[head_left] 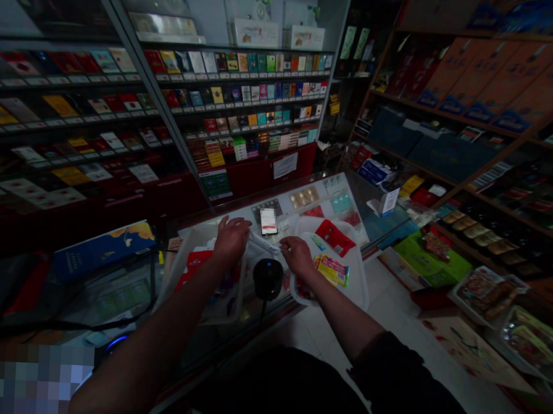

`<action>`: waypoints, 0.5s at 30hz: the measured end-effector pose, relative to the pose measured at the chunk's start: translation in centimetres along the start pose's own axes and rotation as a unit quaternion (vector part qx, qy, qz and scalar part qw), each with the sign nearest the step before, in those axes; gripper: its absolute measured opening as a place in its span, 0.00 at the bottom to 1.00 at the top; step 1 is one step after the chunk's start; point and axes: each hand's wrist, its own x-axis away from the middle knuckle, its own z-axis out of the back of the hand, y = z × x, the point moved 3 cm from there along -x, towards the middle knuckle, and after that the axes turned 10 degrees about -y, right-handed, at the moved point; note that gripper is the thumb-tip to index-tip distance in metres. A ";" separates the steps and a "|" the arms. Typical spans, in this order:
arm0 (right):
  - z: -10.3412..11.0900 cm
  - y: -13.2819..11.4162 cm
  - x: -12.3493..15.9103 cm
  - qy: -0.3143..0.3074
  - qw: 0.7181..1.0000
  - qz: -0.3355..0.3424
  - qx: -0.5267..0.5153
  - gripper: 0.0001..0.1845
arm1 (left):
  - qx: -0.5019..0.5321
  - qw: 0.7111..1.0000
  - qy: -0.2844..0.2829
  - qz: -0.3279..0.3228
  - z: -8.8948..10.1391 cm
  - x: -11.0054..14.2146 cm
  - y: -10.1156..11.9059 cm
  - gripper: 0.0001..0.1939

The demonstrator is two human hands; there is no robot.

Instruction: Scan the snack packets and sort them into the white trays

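A thin, whitish, elongated thing [263,243], perhaps folded plastic, stretches between my two hands above the glass counter. My left hand [231,238] has its fingers closed on one end, over the edge of the left white bin [240,291], which holds red packets. At the other end, my right hand [297,255] pinches it beside the right white tray [358,291]. A red packet [335,236] and a yellow-pink packet [332,270] lie in that tray. Just beyond my hands is a lit phone [269,222]. A black round device [267,277] stands nearer to me.
Shelves of small boxes [265,62] line the far wall. The glass display counter [300,186] runs across in front of me. A blue box [105,247] lies at left. On the right are a green box [422,258] and trays of packaged food [489,295].
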 end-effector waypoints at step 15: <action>2.8 -5.7 0.4 0.028 0.995 0.071 -0.068 0.14 | 0.065 0.994 0.071 0.042 5.2 1.9 -0.5 0.17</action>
